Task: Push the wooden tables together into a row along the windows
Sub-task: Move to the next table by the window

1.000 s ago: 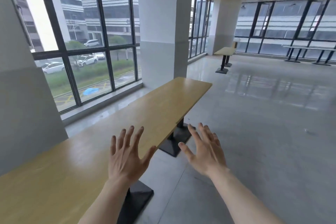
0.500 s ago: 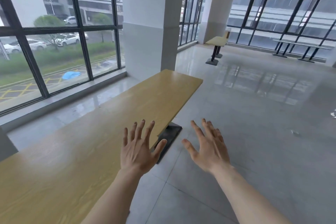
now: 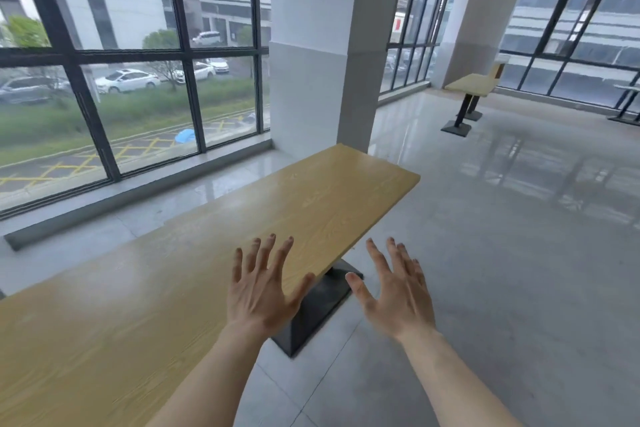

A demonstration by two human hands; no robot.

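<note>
A long run of wooden table tops (image 3: 242, 229) stretches from the lower left toward a white pillar, beside the windows (image 3: 131, 55). One black pedestal base (image 3: 317, 310) shows under its near edge. My left hand (image 3: 265, 288) hovers over that edge with fingers spread and holds nothing. My right hand (image 3: 394, 291) is raised beside the table, over the floor, also spread and empty. Another wooden table (image 3: 472, 85) stands apart at the far right, near the second pillar.
A white pillar (image 3: 332, 45) stands at the far end of the near table. A low sill (image 3: 138, 191) runs under the windows, with a strip of floor between it and the table. Grey glossy floor (image 3: 502, 236) spreads to the right. A thin table (image 3: 627, 88) stands at the far right windows.
My view has moved forward along the table and tipped down, so the pillar and far table look nearer. Both hands stay raised and spread, holding nothing.
</note>
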